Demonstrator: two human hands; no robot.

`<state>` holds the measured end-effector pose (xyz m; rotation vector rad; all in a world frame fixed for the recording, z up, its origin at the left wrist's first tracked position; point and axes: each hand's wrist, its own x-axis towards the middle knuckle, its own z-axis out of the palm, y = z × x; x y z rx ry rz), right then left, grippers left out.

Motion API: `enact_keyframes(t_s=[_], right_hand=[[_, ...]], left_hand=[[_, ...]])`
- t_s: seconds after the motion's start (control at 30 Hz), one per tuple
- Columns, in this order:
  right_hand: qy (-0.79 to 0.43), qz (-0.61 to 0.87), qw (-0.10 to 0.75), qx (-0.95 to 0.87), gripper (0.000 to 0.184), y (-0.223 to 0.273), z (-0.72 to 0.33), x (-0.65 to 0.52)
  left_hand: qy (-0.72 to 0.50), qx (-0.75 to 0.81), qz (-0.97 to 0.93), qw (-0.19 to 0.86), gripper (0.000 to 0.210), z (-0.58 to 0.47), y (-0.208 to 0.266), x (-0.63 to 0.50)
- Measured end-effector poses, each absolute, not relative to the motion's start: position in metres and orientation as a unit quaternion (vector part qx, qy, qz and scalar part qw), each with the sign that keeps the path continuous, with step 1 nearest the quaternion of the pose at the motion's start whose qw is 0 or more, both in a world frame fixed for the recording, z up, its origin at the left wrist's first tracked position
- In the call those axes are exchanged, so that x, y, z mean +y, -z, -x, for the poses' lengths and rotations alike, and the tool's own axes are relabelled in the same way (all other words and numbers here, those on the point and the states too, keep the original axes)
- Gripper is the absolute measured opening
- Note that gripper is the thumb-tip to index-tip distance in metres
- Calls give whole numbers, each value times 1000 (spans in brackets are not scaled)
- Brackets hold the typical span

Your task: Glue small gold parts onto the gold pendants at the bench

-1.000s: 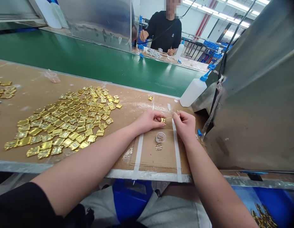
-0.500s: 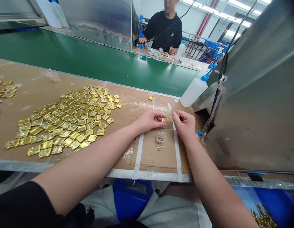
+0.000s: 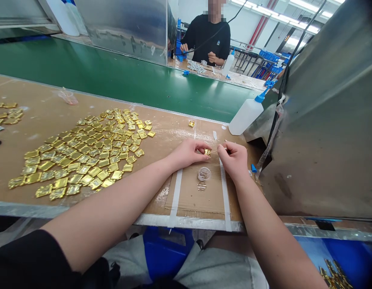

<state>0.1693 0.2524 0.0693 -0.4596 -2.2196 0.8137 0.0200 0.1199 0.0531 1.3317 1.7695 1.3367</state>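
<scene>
Head view: a small cluster of gold pieces (image 3: 10, 119) at the far left of the brown tabletop (image 3: 92, 105), then a broad spread of gold plates (image 3: 86, 150), some overlapping. Left hand (image 3: 188, 152) next – fingers and thumb pinching one gold piece (image 3: 207, 152) above the tabletop, near the far edge of a taped-down cardboard sheet (image 3: 192, 202). On that sheet, a clear round cup (image 3: 204, 174). Right hand (image 3: 234, 159) curled round a thin stick (image 3: 214, 151), its tip at the pinched piece (too fine to tell if touching). Beyond, a white bottle (image 3: 246, 117) with blue nozzle – and, lower right, more gold pieces (image 3: 336, 273) in something blue.
</scene>
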Motion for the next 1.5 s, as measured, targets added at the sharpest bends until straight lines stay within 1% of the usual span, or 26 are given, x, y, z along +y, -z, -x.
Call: enact_keyframes(t_s=[0.17, 0.27, 0.3, 0.37, 0.43, 0.57, 0.73, 0.83, 0.9, 0.97, 1.03, 1.07, 1.17, 1.5], right_hand=[[-318, 182, 370, -854, 36, -68, -171, 253], [-364, 139, 376, -841, 39, -71, -177, 251], [-384, 102, 363, -843, 40, -73, -178, 250], [-407, 13, 308, -860, 41, -76, -181, 247], [-390, -47, 249, -885, 40, -78, -182, 243], [-339, -58, 192, -919, 37, -75, -181, 240], [-337, -50, 155, -927, 34, -71, -179, 240], [-361, -48, 178, -914, 36, -73, -179, 243], [-392, -26, 231, -890, 38, -74, -180, 246], [-415, 31, 299, -859, 40, -74, -180, 251], [-409, 103, 351, -836, 40, -72, -179, 254], [-398, 132, 364, -832, 39, -72, -178, 255], [-367, 168, 366, -838, 37, -70, -174, 256], [-343, 176, 336, -859, 36, -68, -170, 257]], left_hand=[[-490, 665, -497, 264, 38, -20, -54, 119], [-495, 664, -496, 262, 36, -19, -53, 119], [-497, 662, -496, 262, 35, -19, -53, 120], [-499, 659, -497, 263, 33, -20, -53, 120], [-502, 658, -498, 260, 31, -20, -53, 120], [-505, 655, -501, 255, 30, -19, -51, 121], [-508, 652, -500, 259, 30, -18, -49, 122], [-515, 647, -499, 260, 31, -19, -48, 122], [-514, 648, -496, 264, 33, -19, -48, 121], [-505, 654, -494, 269, 35, -20, -49, 120], [-494, 662, -496, 269, 36, -20, -50, 120], [-490, 664, -498, 268, 36, -20, -51, 119], [-486, 663, -506, 262, 36, -19, -49, 120], [-486, 655, -520, 254, 33, -19, -49, 121]])
